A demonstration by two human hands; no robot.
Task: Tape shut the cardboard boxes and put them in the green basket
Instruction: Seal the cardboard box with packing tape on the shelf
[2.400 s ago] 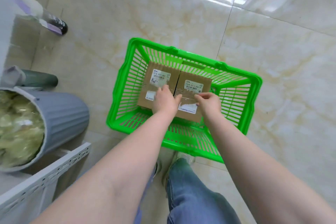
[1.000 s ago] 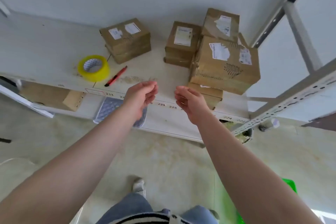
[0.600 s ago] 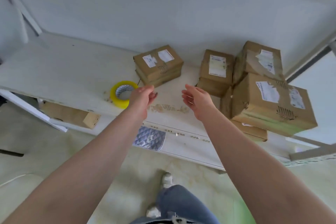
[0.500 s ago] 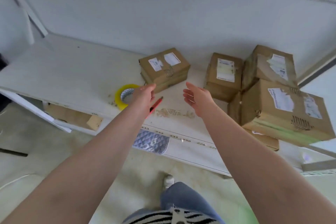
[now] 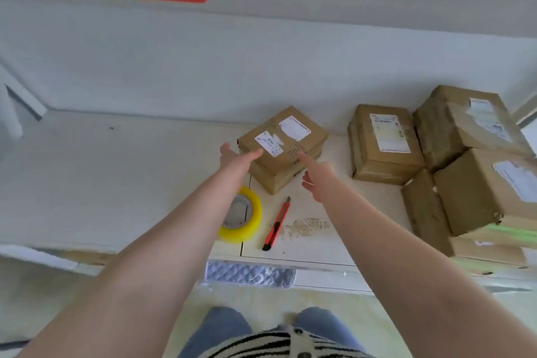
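Observation:
A small cardboard box (image 5: 286,144) with two white labels sits on the white shelf (image 5: 116,183), apparently stacked on another box. My left hand (image 5: 234,160) reaches over its left edge with fingers straight, and my right hand (image 5: 315,174) stretches toward its right side, fingers extended at the box's front corner. Neither hand holds anything. A yellow roll of tape (image 5: 242,216) lies under my left forearm, with a red utility knife (image 5: 277,224) beside it. The green basket is out of view.
More cardboard boxes stand at the right: one labelled box (image 5: 383,144) upright and a stack of larger ones (image 5: 479,171) by the shelf's right end. A grey quilted mailer (image 5: 250,275) hangs below the shelf edge. Red tape marks the wall above.
I turned from the basket on the floor to the shelf. Both empty hands have moved forward and now reach the two sides of the labelled box.

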